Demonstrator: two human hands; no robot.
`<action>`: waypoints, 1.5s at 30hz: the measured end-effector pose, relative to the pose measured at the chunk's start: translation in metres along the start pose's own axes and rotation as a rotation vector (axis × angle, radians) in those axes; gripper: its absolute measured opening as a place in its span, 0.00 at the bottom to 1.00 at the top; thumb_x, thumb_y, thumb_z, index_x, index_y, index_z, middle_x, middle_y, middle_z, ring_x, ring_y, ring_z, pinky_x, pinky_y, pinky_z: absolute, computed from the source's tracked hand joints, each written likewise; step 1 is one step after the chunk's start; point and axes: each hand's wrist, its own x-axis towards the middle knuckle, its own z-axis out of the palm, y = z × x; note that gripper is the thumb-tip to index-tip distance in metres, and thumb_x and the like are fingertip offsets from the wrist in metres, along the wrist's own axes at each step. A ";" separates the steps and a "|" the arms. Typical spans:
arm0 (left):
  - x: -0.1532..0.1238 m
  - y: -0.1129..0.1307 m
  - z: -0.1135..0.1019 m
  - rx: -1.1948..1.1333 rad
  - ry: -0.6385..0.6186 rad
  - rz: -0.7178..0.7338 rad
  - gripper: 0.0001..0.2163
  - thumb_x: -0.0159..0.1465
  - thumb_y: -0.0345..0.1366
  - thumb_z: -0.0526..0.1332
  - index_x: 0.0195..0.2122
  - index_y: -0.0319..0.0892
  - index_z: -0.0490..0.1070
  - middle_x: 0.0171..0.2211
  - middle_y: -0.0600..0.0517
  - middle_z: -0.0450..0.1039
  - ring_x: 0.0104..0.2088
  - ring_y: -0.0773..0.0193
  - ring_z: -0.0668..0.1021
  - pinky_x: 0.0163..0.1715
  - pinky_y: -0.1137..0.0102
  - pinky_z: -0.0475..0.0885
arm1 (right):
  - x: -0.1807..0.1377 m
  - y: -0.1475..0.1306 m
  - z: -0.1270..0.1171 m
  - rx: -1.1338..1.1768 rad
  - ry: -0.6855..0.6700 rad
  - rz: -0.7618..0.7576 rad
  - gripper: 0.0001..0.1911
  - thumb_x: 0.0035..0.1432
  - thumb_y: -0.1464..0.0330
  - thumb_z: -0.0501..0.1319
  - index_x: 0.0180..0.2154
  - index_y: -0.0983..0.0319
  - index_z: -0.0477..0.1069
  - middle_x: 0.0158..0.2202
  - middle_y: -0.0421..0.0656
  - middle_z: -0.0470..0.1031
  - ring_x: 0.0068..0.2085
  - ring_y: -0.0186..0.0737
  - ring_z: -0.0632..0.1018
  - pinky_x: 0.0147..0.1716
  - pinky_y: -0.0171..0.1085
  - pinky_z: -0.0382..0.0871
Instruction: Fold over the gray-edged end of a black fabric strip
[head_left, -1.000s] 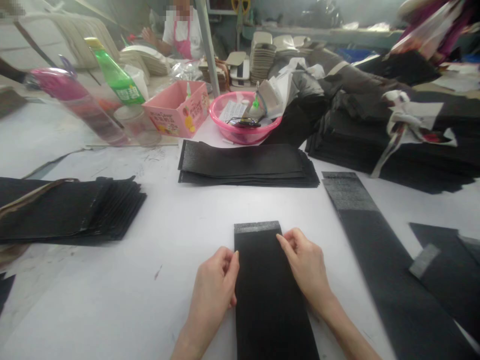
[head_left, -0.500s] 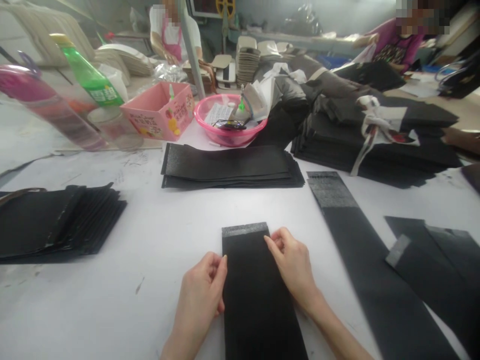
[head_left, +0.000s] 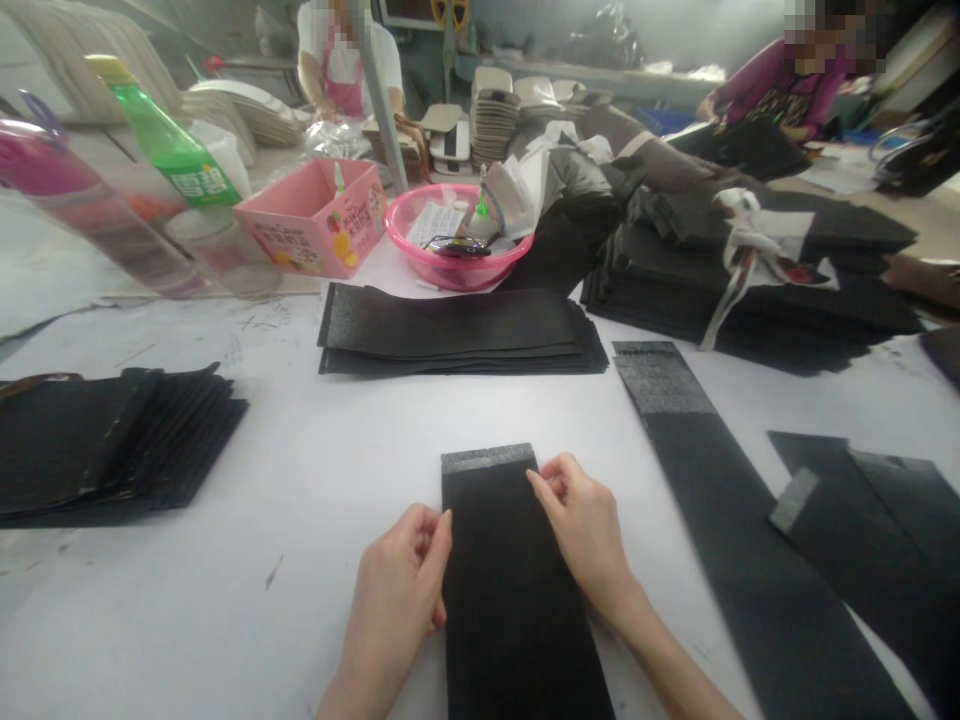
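Black strip [head_left: 510,590]: flat on white bench [head_left: 300,560]. Left hand [head_left: 401,585] pinching its left edge; right hand [head_left: 585,525] pinching its right edge. Stack of black sheets [head_left: 457,330] beyond.

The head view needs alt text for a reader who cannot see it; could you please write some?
Two bare hands, the left hand and right hand, pinch the side edges of a black strip lying lengthwise on a white table. Stacks of black sheets, a pink bowl and a pink box lie beyond.

green bottle [head_left: 169,145] label, pink box [head_left: 315,220] print, both illegible
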 end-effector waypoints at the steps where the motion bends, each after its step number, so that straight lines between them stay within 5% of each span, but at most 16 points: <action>1: 0.000 0.000 0.000 0.000 0.002 -0.001 0.19 0.65 0.54 0.53 0.27 0.44 0.63 0.12 0.59 0.66 0.09 0.67 0.68 0.09 0.77 0.61 | 0.000 0.000 0.000 -0.004 0.003 -0.005 0.10 0.63 0.63 0.61 0.31 0.58 0.65 0.22 0.33 0.69 0.25 0.36 0.71 0.28 0.35 0.55; 23: -0.002 -0.001 -0.001 0.093 0.028 0.055 0.18 0.67 0.53 0.51 0.27 0.45 0.62 0.12 0.61 0.63 0.11 0.67 0.69 0.15 0.75 0.61 | 0.002 -0.003 0.000 -0.086 0.005 -0.007 0.08 0.62 0.63 0.60 0.31 0.58 0.65 0.22 0.35 0.70 0.25 0.36 0.71 0.27 0.35 0.55; 32: -0.004 0.003 0.002 0.564 0.212 0.205 0.12 0.69 0.42 0.51 0.28 0.45 0.61 0.20 0.57 0.67 0.22 0.65 0.69 0.25 0.70 0.52 | 0.001 -0.006 -0.002 -0.130 0.000 -0.008 0.07 0.62 0.64 0.60 0.32 0.58 0.65 0.25 0.36 0.73 0.26 0.37 0.73 0.29 0.34 0.56; 45: -0.006 0.000 0.006 0.715 0.286 0.283 0.11 0.70 0.41 0.51 0.30 0.45 0.61 0.20 0.56 0.68 0.22 0.63 0.72 0.25 0.70 0.50 | 0.002 -0.008 -0.002 -0.179 -0.005 -0.004 0.06 0.62 0.65 0.60 0.34 0.58 0.65 0.25 0.37 0.73 0.25 0.38 0.73 0.27 0.34 0.56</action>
